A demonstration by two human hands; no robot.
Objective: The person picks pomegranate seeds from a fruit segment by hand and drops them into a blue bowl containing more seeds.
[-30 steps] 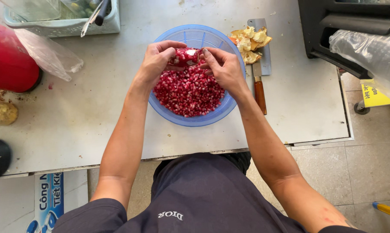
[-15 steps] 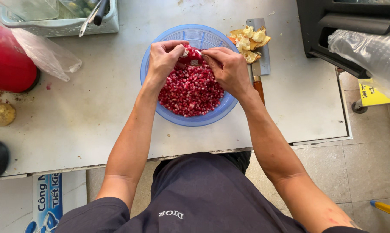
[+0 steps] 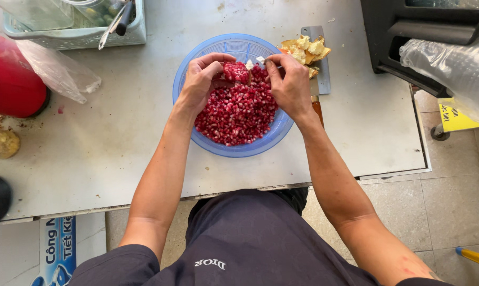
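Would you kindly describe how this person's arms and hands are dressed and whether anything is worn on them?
Both arms are bare from the short dark sleeves down. The left hand and right hand wear no gloves, and no rings, watch or bracelets show. The clothing is dark navy or black, with pale lettering at the lower edge of the view.

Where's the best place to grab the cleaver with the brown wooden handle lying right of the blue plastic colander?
Grip the brown wooden handle, probably coming from the near side, the table's front edge. The cleaver's flat steel blade points away and carries yellow pomegranate peels, so the handle is the only bare, safe part. The right hand sits just left of it, so approach from the right.
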